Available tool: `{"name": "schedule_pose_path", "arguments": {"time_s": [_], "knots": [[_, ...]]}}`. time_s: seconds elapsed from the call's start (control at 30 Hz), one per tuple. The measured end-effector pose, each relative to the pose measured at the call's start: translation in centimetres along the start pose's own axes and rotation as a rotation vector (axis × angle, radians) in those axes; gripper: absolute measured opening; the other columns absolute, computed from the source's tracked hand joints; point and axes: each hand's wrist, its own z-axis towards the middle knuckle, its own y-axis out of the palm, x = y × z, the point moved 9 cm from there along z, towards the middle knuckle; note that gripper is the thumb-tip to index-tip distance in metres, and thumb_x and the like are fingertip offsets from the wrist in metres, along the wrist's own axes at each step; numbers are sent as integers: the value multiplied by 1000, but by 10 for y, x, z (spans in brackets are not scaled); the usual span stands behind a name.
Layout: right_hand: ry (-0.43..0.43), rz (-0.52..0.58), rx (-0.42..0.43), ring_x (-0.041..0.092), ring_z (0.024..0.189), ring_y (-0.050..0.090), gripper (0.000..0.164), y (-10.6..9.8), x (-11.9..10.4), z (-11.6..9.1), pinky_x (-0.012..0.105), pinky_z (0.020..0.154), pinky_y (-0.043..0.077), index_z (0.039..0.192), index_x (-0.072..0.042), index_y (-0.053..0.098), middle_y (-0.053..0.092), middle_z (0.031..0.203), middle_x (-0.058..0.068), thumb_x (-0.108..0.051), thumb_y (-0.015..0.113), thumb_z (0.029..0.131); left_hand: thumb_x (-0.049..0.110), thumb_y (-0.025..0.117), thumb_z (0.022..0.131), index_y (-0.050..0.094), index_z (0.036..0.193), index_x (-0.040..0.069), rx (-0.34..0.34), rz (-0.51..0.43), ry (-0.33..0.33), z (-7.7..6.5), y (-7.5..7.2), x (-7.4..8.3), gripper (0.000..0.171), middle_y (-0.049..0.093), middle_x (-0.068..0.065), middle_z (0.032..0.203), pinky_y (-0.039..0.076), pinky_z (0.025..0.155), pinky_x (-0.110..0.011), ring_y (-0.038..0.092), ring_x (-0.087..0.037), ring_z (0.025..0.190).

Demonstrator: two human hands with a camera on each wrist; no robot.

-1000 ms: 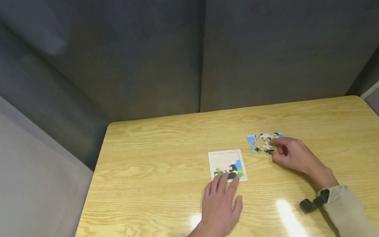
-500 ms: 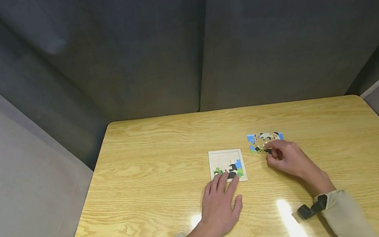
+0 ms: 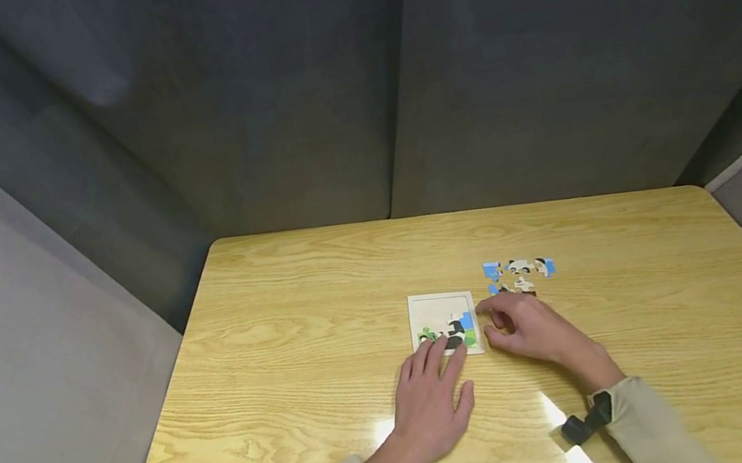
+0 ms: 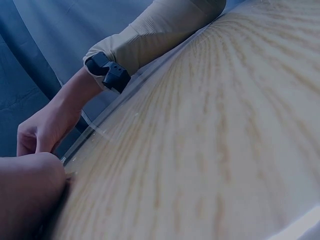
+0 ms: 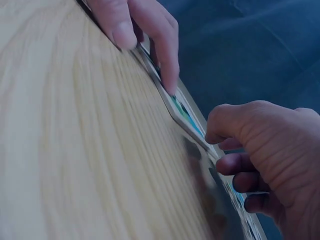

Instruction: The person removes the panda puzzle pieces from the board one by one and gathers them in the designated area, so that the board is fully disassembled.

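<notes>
A square puzzle board with a pale border lies on the table, its lower part filled with panda pieces in black, white, green and blue. Across its near edge my left hand rests the tips of its spread fingers. At the board's right edge hovers my right hand, fingers loosely curled, index finger and thumb apart with nothing seen between them. Several loose puzzle pieces lie just beyond it, the lower-left one partly hidden by the hand. In the right wrist view, the right hand is beside the board's corner.
The wood-grain table ends at the back against a dark curtain. A paler grey curtain hangs at the left. Glare shows on the table's near part.
My right hand has moved left from over the loose pieces to the board's right edge, uncovering the pieces on the right. The left hand and the board have stayed in place.
</notes>
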Motion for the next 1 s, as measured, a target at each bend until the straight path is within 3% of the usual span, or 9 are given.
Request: {"name": "schedule_pose_path", "arguments": {"time_s": [0.37,0.67,1.0], "knots": [[31,-67,-130,4,64,43,43,15,-12,13,24,59,39,125,-1,69,48,73,-11,-18,77,86,47,35,110,44,159,26,-2,9,2,1,1,0,54,36,-7,165,37,117,-48,32,-28,151],[97,40,-233,7,67,47,40,22,-13,20,26,63,43,124,1,65,54,77,-6,-11,76,88,47,35,110,43,160,25,-17,-4,-8,0,1,0,55,34,-7,166,36,118,-49,30,-28,152],[117,86,-232,10,67,48,36,22,-12,25,26,60,43,115,-4,56,54,84,2,-8,77,85,46,39,109,46,158,24,23,-5,3,0,-2,1,54,37,-8,164,37,117,-49,33,-29,151]]}}
